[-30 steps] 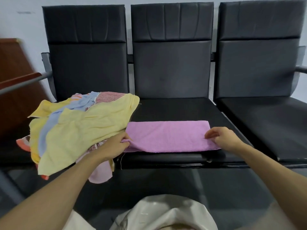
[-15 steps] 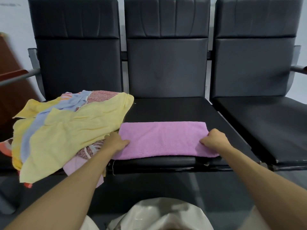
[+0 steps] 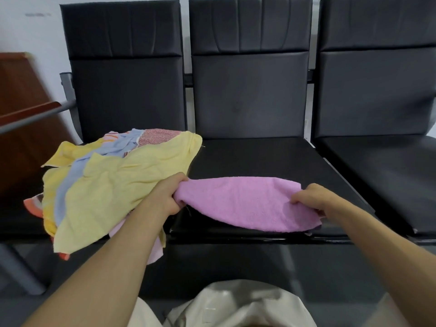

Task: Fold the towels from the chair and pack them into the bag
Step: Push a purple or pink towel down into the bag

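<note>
The pink towel [image 3: 247, 201] lies folded into a long strip across the front half of the middle seat [image 3: 259, 159], stretched between the two hands. The left hand [image 3: 168, 197] grips the strip's end at the seat's left front, fingers curled round a bunched fold. The right hand [image 3: 311, 199] holds the other end near the seat's right front, fingers on top of the cloth and the thumb hidden under it. The strip bows between them, its near edge curving down to the seat's front rim. Whether its middle rests on the seat or hangs just above it, I cannot tell.

On the seat left of the middle seat sits the pile [image 3: 113, 185] of unfolded towels. A yellow one is on top, with blue, red-patterned and orange-striped cloth showing beneath. One yellow corner laps over the middle seat's left edge, and a pale pink cloth hangs off the pile's front, behind the left forearm.

The bag [image 3: 240, 305], off-white and crumpled, sits below and in front of the middle seat, partly cut off by the frame's bottom edge. The right seat [image 3: 389, 166] adjoins the middle seat. A brown wooden board [image 3: 23, 114] stands far left of it, past the pile.
</note>
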`<state>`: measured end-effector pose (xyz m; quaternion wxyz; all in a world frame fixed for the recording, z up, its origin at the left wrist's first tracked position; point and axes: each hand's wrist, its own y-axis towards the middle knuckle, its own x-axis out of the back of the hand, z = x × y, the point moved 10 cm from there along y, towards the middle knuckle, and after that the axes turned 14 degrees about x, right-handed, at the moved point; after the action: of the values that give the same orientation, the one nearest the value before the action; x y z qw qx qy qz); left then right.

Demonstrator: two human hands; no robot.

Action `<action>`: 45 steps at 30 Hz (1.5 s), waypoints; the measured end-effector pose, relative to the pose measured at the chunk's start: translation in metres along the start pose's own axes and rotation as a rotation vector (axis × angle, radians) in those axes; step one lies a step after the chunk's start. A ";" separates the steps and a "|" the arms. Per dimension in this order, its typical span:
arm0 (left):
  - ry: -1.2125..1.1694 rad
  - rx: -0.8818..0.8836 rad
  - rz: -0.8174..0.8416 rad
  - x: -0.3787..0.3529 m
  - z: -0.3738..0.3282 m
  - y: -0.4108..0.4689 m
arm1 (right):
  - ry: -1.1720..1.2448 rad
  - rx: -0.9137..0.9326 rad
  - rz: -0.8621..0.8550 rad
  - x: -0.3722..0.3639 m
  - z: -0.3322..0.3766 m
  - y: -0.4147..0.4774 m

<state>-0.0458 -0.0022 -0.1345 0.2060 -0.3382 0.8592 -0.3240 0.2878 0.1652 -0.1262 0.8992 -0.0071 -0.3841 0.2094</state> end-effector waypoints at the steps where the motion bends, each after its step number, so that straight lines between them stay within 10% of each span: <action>1: -0.014 0.001 0.011 -0.001 -0.001 -0.002 | 0.062 -0.004 0.005 -0.003 0.000 -0.002; 12: 0.092 -0.460 -0.034 -0.059 -0.038 -0.075 | 0.474 -0.144 0.023 -0.013 -0.018 -0.018; 34: 0.786 -0.418 0.375 -0.243 0.074 -0.070 | 0.543 -0.134 -0.070 -0.003 -0.028 -0.007; 40: 0.801 -0.555 0.103 -0.202 0.037 -0.059 | 0.506 -0.077 -0.142 0.007 -0.024 -0.008; 45: 1.254 -0.655 -0.259 -0.152 0.024 -0.047 | 0.221 -0.011 -0.014 0.003 -0.014 -0.016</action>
<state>0.0930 0.0701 -0.0979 -0.4782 -0.2321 0.8219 -0.2046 0.3052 0.1538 -0.1314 0.9375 -0.0326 -0.2836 0.1990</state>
